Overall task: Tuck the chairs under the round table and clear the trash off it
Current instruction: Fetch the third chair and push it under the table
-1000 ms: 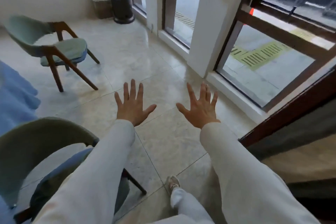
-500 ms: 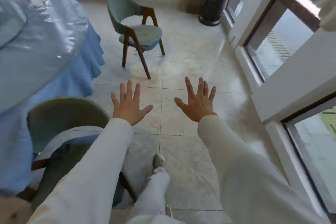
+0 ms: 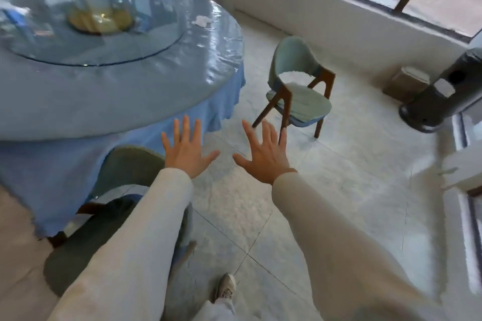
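Both hands, left hand (image 3: pixel 186 155) and right hand (image 3: pixel 264 157), spread flat, holding nothing. One chair (image 3: pixel 300 88) stands just beyond the right hand, untucked; table (image 3: pixel 156 91) with trash (image 3: pixel 200 20) beyond the left. Likely next: grab that chair's back, push in.

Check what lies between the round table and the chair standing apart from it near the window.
Only bare tiled floor lies between the round table and the far chair, as the head view shows.
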`<state>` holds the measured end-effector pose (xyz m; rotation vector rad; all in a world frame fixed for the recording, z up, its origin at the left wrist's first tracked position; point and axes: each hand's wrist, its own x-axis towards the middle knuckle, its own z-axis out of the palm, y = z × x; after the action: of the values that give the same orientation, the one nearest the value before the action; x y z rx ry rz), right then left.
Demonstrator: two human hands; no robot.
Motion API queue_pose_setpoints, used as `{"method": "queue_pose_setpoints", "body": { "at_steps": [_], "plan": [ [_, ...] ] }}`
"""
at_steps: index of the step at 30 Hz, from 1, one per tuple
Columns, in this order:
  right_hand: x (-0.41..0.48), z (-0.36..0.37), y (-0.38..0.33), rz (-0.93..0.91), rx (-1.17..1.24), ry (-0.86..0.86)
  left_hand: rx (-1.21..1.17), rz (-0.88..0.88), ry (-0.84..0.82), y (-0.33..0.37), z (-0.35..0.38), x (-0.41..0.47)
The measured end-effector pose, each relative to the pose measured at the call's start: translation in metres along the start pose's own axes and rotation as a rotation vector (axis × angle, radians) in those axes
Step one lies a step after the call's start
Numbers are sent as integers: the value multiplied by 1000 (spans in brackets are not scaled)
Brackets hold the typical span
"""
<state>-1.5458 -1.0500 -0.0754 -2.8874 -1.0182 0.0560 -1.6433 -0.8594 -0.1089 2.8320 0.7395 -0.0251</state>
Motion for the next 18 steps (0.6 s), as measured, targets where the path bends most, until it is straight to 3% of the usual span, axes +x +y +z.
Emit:
{"method": "queue_pose_setpoints", "body": {
  "at_steps": [4,10,18],
  "plan": [
    [53,10,-19,-208,-42,-39,-31,-198,46,-46,-3,-3],
    [98,54,-94,-609,-38,-119,-73,-575,-16,-114,20,-61],
    [113,118,-160,-1113,-79,-303,-350,-1148,-92,-96,105,-131]
  ]
}}
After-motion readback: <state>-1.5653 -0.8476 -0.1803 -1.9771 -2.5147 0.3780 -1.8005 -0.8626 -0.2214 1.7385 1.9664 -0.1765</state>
